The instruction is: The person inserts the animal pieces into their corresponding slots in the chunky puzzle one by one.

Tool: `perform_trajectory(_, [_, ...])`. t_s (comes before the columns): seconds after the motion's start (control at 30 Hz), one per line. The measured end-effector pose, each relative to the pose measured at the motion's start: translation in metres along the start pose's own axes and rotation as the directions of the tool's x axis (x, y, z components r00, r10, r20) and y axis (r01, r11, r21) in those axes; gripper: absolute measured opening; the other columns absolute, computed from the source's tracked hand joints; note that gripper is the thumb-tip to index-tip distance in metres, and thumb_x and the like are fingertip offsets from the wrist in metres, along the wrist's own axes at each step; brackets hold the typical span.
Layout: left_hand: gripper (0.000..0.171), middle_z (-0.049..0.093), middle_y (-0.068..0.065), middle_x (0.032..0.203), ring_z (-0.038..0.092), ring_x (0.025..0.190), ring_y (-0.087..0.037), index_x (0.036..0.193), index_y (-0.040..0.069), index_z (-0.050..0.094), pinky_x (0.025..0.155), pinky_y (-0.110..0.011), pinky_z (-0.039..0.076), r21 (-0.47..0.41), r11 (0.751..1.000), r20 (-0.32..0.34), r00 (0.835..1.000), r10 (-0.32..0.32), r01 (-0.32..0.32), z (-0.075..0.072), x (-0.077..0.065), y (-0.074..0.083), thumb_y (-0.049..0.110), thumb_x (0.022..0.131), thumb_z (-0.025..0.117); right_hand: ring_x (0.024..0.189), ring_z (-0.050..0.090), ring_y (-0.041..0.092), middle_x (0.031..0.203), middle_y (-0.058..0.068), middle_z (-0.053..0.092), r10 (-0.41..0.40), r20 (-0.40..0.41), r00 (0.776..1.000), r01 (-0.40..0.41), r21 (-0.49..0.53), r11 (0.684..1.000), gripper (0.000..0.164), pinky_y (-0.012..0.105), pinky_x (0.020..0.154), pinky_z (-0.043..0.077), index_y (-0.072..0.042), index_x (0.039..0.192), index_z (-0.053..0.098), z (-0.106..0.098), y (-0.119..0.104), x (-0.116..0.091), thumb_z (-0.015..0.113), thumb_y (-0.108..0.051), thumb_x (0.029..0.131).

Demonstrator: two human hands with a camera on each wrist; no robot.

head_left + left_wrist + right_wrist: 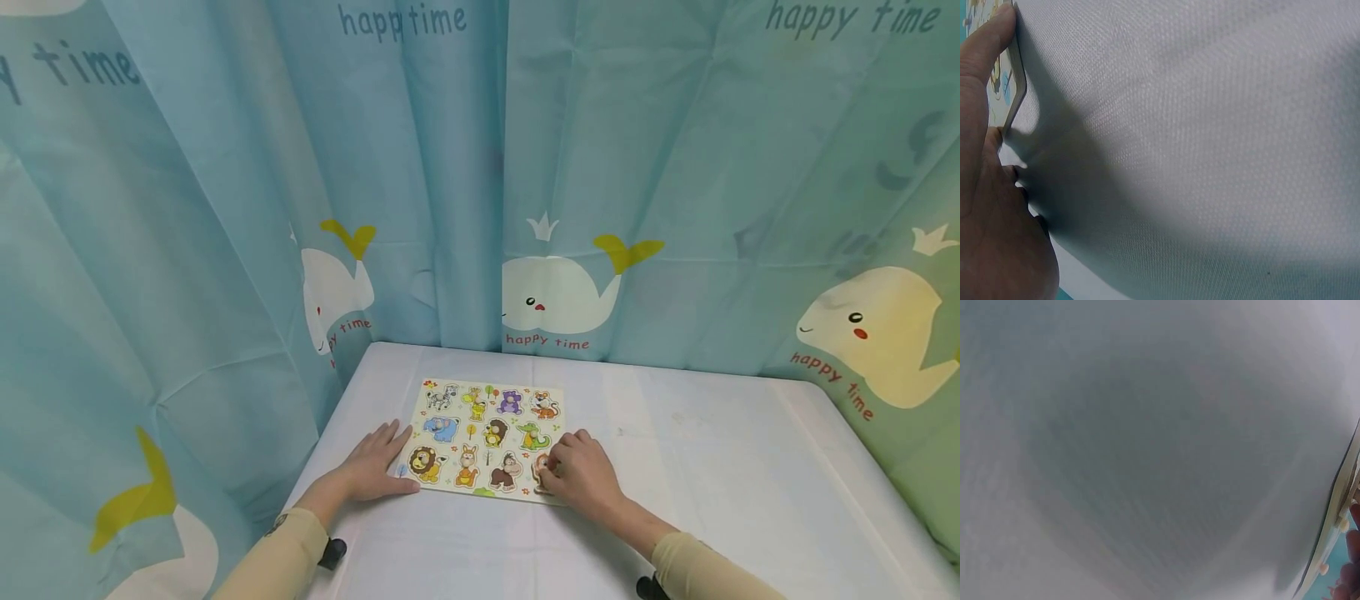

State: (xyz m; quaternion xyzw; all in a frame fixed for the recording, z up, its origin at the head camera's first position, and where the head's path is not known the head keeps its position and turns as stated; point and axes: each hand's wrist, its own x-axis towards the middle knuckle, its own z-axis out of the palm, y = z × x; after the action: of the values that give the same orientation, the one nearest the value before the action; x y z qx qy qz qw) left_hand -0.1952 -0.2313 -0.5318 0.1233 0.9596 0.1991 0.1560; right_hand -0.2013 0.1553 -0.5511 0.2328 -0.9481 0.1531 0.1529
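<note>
A wooden animal puzzle board (510,497) lies flat on the table, its rows filled with animal pieces such as a lion (425,464), a gorilla (506,472) and a crocodile (534,437). My left hand (375,462) rests at the board's left edge with fingers spread; in the left wrist view its thumb (999,28) lies on the board's rim. At the near right corner, my right hand (585,471) pinches a brown-and-cream animal piece (538,468), partly hidden by the fingers. Only fingertips (1352,544) and the board's edge show in the right wrist view.
A white cloth covers the table (720,475), which reaches well to the right of the board. Behind and to the left hangs a light blue curtain (450,167) with whale prints. Black straps (332,553) sit at the wrists.
</note>
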Motion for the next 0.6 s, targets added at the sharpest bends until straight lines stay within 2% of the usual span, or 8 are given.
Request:
perform_trajectory(0.13, [0.106,0.016,-0.023,0.168,0.012,0.154,-0.044,0.162,0.006,0.028,0.125,-0.058,0.012,0.0,1.0,0.001,1.0,-0.001,0.001,0.0002,0.0001,-0.0001,0.061,0.084,0.075,0.075,0.044,0.012,0.076,-0.012,0.055,-0.02,-0.014,1.0,0.02,0.003,1.0,0.025,0.031,0.067,0.044,-0.025,0.066,0.062,0.0014,-0.0001,-0.001,0.084,-0.028,0.076])
perform_trajectory(0.3, [0.106,0.016,-0.023,0.168,0.012,0.154,-0.044,0.162,0.006,0.028,0.125,-0.058,0.012,-0.001,1.0,0.003,1.0,0.001,-0.001,0.0004,0.0006,-0.0006,0.061,0.084,0.075,0.076,0.045,0.012,0.078,-0.012,0.056,0.0,0.011,1.0,0.0,0.009,1.0,0.026,0.032,0.07,0.044,-0.024,0.067,0.062,0.0018,-0.0002,-0.0013,0.084,-0.03,0.078])
perform_trajectory(0.6, [0.105,0.016,-0.023,0.168,0.012,0.154,-0.044,0.162,0.005,0.028,0.125,-0.057,0.012,-0.002,1.0,0.003,1.0,-0.001,0.001,-0.0007,-0.0001,0.0004,0.06,0.085,0.075,0.075,0.044,0.012,0.077,-0.012,0.056,-0.003,0.013,1.0,0.003,-0.007,1.0,0.029,0.031,0.067,0.043,-0.025,0.066,0.061,0.002,-0.0005,-0.0013,0.086,-0.035,0.078])
